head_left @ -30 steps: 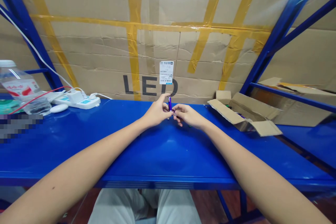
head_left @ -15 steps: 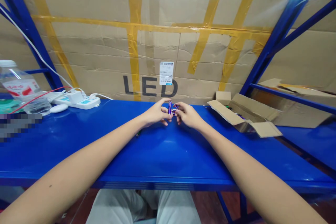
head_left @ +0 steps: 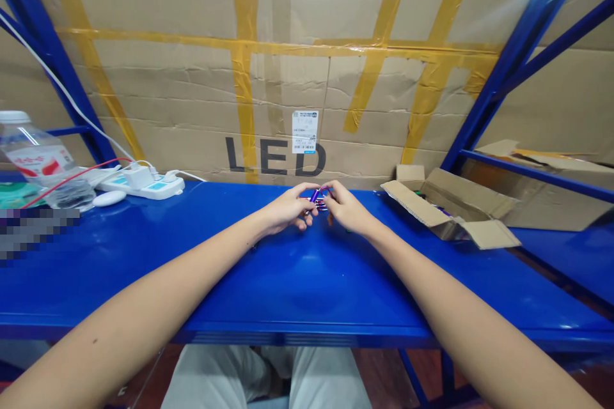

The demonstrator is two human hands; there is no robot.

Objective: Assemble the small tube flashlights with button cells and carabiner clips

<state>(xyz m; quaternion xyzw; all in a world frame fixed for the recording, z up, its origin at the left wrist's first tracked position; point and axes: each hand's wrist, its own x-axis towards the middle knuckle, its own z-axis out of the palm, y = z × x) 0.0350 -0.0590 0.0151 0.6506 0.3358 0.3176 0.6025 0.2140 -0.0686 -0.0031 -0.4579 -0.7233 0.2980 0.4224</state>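
My left hand (head_left: 288, 211) pinches a small shiny purple metal piece (head_left: 315, 195) between thumb and fingers, above the blue tabletop (head_left: 307, 281). It has a straight tube-like body and a curved, hook-like end, somewhat like a carabiner; its exact kind is too small to make out. Fingers of my right hand (head_left: 346, 209) close on the curved end. Between the hands, below the tube, show several thin shiny purple and silvery bits, partly hidden by the fingers. A small dark piece lies beside my left forearm, and a green bit peeks out under my right hand.
An open cardboard box (head_left: 451, 208) with small green and purple items stands at right. At left are a plastic bottle (head_left: 43, 163), a power strip (head_left: 158, 186) and a white oval object (head_left: 109, 198). A large taped carton (head_left: 192, 96) walls off the back.
The purple piece has tilted from upright to leaning right, and its curved end now shows. My right fingers have shifted up onto that end. The view has moved slightly.
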